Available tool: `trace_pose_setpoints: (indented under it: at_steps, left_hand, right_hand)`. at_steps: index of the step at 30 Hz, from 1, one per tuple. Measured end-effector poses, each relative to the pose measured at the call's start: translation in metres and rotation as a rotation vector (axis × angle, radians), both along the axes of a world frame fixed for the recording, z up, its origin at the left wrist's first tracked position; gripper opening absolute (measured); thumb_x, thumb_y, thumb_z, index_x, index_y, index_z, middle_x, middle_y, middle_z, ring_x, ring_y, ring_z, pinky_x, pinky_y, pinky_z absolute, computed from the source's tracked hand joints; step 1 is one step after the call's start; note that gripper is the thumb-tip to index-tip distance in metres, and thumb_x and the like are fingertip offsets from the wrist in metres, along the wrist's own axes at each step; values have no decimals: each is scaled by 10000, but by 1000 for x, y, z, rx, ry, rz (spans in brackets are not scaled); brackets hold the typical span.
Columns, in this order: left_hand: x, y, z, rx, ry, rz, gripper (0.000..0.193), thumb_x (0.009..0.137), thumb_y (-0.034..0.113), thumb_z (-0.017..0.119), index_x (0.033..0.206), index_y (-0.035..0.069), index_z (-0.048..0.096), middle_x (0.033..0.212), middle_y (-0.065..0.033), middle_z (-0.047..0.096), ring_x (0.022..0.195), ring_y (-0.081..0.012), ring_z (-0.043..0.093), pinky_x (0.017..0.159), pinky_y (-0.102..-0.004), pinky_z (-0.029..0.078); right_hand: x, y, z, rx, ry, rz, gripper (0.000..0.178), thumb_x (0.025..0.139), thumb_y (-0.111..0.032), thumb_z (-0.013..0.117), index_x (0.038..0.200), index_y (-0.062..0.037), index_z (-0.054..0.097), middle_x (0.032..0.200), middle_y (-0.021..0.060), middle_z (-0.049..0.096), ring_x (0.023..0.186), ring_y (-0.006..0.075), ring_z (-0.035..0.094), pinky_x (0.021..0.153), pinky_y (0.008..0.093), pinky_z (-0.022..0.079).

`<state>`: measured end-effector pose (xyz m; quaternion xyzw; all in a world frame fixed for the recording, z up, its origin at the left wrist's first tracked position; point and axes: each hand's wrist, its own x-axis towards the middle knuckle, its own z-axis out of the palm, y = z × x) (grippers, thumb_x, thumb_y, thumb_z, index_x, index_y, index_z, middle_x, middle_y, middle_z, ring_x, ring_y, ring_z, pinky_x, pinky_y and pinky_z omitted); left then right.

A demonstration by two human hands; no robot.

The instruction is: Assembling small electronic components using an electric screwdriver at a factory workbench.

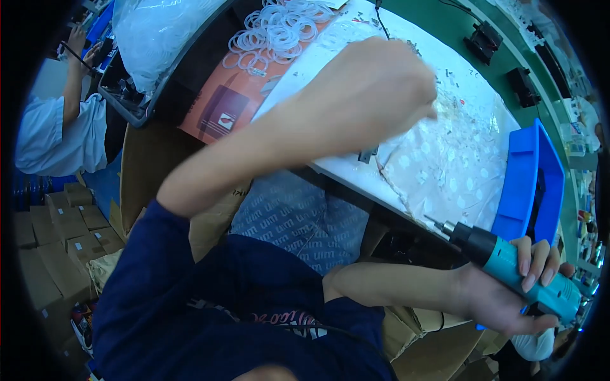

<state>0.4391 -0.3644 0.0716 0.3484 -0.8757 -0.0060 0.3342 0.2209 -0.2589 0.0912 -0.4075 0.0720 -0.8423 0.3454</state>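
Observation:
My right hand (508, 286) is wrapped round a teal and black electric screwdriver (518, 270). The tool's metal bit points left, toward the table's front edge. Over the white work table, my left hand (387, 95) shows only its back and is smeared by motion; its fingers are hidden, so I cannot make out whether they hold anything. Just below the left wrist, a small dark metal part (366, 155) lies near the front edge of the white work surface (356, 181).
Clear rings (273, 35) lie heaped on an orange sheet (210, 95) at the far left. A black crate (168, 79) holds a plastic bag. To the right stands a blue bin (518, 178). A co-worker's arm (73, 95) shows at upper left, above cardboard boxes (57, 254).

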Motion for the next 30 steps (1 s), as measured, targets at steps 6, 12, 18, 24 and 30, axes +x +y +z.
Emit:
trace_pose_setpoints:
  at_steps: [6,12,18,24,30]
  left_hand:
    - [-4,-25,-2,201,-344,155,254,803,235,682,971,45,698,935,-135,659,907,-281,620,815,-359,475]
    - [36,51,-5,-37,-287,136,369,713,265,747,1072,200,689,1103,-106,594,1033,-254,558,785,-362,499]
    - [57,32,-13,142,-277,-44,471,652,175,766,1112,232,680,1123,-97,588,998,-267,556,797,-370,510]
    - [57,27,-13,155,-282,-90,459,634,163,770,1082,233,698,1121,-88,592,991,-267,560,796,-375,513]
    - [57,30,-14,195,-258,-60,465,611,137,790,1061,227,715,1147,-81,610,1027,-270,566,827,-391,511]
  right_hand:
    - [3,-37,-6,32,18,89,609,796,-415,657,1154,8,405,873,78,442,665,131,470,631,261,390]
    - [26,-115,-8,72,192,99,664,821,-554,557,1158,1,419,856,93,493,626,124,489,563,246,399]
    - [87,-112,5,282,231,115,770,796,-532,641,1207,39,327,666,53,453,491,122,488,431,231,407]
    - [91,-113,2,298,175,125,792,771,-531,663,1199,44,328,690,72,462,477,123,475,432,233,411]
    - [102,-104,5,417,172,64,756,773,-494,666,1185,55,350,680,78,469,474,124,474,431,235,408]
